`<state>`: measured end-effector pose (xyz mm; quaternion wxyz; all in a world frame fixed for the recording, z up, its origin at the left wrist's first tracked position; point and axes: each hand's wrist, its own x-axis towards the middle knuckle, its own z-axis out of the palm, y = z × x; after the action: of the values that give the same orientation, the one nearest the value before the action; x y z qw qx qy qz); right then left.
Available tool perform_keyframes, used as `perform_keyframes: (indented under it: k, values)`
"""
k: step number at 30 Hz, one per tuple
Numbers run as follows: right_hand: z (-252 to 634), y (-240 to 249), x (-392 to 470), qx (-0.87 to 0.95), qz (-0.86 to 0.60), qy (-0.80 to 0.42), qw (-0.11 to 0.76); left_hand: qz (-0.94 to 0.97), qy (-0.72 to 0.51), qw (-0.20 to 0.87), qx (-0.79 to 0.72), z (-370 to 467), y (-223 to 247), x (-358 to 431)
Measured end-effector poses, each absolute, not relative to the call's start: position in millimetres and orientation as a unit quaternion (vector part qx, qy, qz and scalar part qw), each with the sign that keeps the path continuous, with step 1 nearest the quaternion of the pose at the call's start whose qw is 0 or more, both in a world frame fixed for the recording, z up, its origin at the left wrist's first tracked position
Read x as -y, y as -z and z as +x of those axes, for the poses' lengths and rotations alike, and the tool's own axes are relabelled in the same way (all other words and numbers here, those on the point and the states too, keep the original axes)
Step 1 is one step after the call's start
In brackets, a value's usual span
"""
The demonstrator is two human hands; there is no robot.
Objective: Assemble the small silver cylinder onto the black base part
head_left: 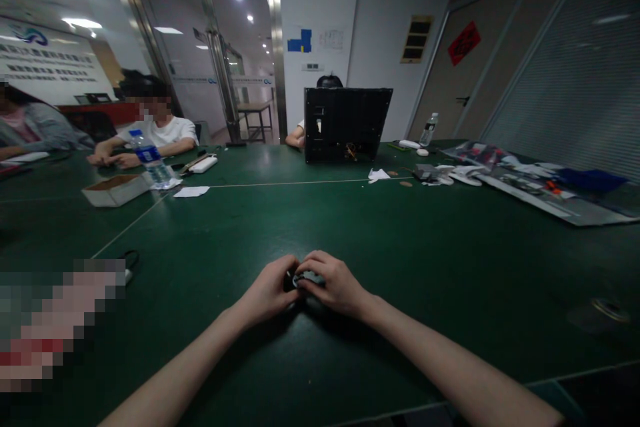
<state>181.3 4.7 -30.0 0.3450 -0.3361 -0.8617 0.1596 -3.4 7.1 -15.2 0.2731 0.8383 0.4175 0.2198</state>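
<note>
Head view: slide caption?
Left hand and right hand meet around a small object, partly hidden, at a green table, blue-capped bottle beyond.

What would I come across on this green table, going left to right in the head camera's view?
White box, flat white paper, the person's left hand, their right hand, clear bottle, blue item among the clutter.

Black case (349,125) on a green table (280,213), blue-capped bottle (150,156) beside a shallow box (116,194), red door sign (464,43), perhaps a tape roll (600,317)
</note>
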Motion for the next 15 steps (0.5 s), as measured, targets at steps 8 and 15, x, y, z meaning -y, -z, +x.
perform_keyframes:
  k: [8,15]
  values:
    - [189.4,15.2,-7.9,0.820,-0.352,-0.202,0.404,0.836,-0.218,0.285,-0.416,-5.8,11.9,-5.6]
    - [209.7,19.5,-24.3,0.829,-0.388,-0.288,0.283,0.836,-0.199,0.281,-0.427,-8.0,6.2,-4.2]
